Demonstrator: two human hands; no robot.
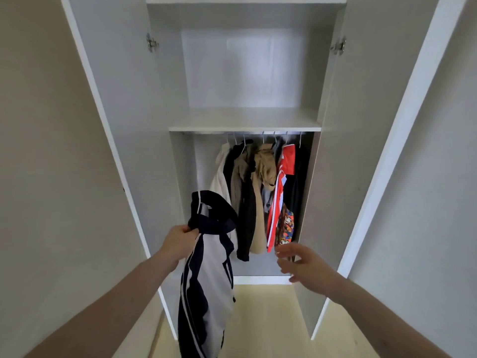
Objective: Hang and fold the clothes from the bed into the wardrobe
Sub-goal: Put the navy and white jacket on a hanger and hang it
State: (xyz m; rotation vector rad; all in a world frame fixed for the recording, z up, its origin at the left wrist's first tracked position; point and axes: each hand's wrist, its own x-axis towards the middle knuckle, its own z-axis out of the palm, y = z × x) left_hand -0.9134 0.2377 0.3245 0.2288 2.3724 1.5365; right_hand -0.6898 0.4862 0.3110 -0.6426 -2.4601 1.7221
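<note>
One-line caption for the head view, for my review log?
Left hand holds a navy-and-white jacket before the open white wardrobe; right hand reaches open toward hung clothes.

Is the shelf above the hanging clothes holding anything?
No, the shelf above the hanging clothes is bare.

Jacket (206, 288) hem cut off at bottom edge of frame. Right hand (302, 262) fingertips motion-blurred. Rail (245, 132) mostly hidden under the shelf (245, 120) lip. Hung clothes (260, 192) overlap; rear garments hidden, count unclear.
</note>
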